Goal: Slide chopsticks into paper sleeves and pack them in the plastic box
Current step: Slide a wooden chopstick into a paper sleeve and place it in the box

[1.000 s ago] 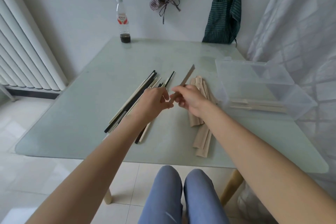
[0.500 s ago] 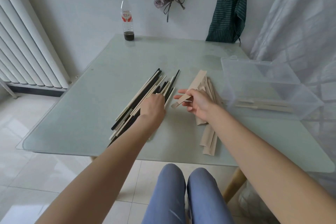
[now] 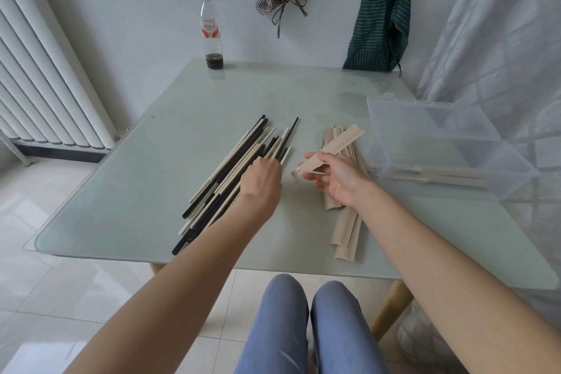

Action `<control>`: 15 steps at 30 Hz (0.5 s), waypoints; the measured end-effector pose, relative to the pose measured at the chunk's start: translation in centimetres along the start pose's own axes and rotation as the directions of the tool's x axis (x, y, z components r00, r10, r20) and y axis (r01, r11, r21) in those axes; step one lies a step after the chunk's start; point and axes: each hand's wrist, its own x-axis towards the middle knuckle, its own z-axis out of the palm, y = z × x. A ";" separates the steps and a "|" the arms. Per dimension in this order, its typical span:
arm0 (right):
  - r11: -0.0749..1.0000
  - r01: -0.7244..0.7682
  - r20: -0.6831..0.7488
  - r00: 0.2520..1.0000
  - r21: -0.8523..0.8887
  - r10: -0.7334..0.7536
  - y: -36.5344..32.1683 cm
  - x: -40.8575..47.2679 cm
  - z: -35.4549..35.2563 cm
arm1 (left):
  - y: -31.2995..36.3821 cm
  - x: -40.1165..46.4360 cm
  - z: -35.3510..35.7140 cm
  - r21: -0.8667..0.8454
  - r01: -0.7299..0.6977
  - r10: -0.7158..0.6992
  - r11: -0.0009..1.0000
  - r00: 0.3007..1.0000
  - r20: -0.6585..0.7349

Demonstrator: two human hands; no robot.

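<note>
A loose pile of black and pale chopsticks [image 3: 233,164] lies on the glass table, left of centre. My left hand [image 3: 262,181] rests on the pile's right side, knuckles up; its fingertips are hidden, so a grip cannot be made out. My right hand [image 3: 334,179] holds a tan paper sleeve [image 3: 331,147] by its near end, the sleeve slanting up and away to the right. More paper sleeves [image 3: 346,222] lie in a heap under and behind that hand. The clear plastic box [image 3: 425,136] stands open on the right, with sleeved chopsticks [image 3: 440,176] lying inside.
A plastic bottle [image 3: 211,32] with a little dark liquid stands at the table's far edge. A radiator [image 3: 45,70] lines the left wall. Aprons hang on the back wall, and a curtain hangs on the right. My knees sit below the table's near edge [image 3: 212,261].
My left hand left the sleeve and moved left and down onto the chopstick pile. My right hand kept the sleeve and lowered it slightly toward the table.
</note>
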 end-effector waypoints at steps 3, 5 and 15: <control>0.999 0.004 -0.009 1.000 0.052 -0.004 0.0 0.0 -0.2 | 0.1 0.2 0.3 -0.003 0.017 -0.017 1.000 1.000 -0.012; 0.998 0.012 -0.022 1.000 0.064 -0.010 0.1 0.0 -0.3 | 0.2 0.3 0.4 -0.010 0.032 -0.032 0.999 0.999 -0.013; 0.999 0.038 -0.116 0.993 0.007 -0.037 -0.7 0.0 -1.4 | 2.1 1.8 1.4 -0.089 0.033 -0.039 0.996 0.997 -0.066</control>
